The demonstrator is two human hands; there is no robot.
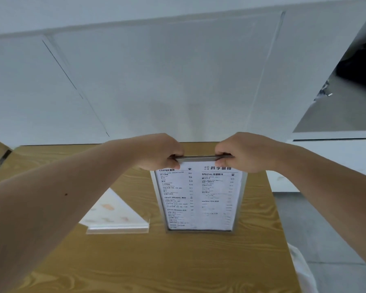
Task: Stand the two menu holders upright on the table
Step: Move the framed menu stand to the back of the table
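Note:
A clear acrylic menu holder (pixel 199 199) with a printed black-and-white drinks menu stands upright on the wooden table (pixel 135 261), its foot resting on the tabletop. My left hand (pixel 163 152) grips the left end of its top edge and my right hand (pixel 243 152) grips the right end. A second acrylic menu holder (pixel 112 214), with a pale sheet bearing orange marks, sits to the left, partly hidden behind my left forearm; whether it stands or leans I cannot tell.
A white wall (pixel 178 81) rises right behind the table's far edge. To the right are a white counter (pixel 336 149) and grey floor (pixel 325 229). The table's right edge runs close to the held holder.

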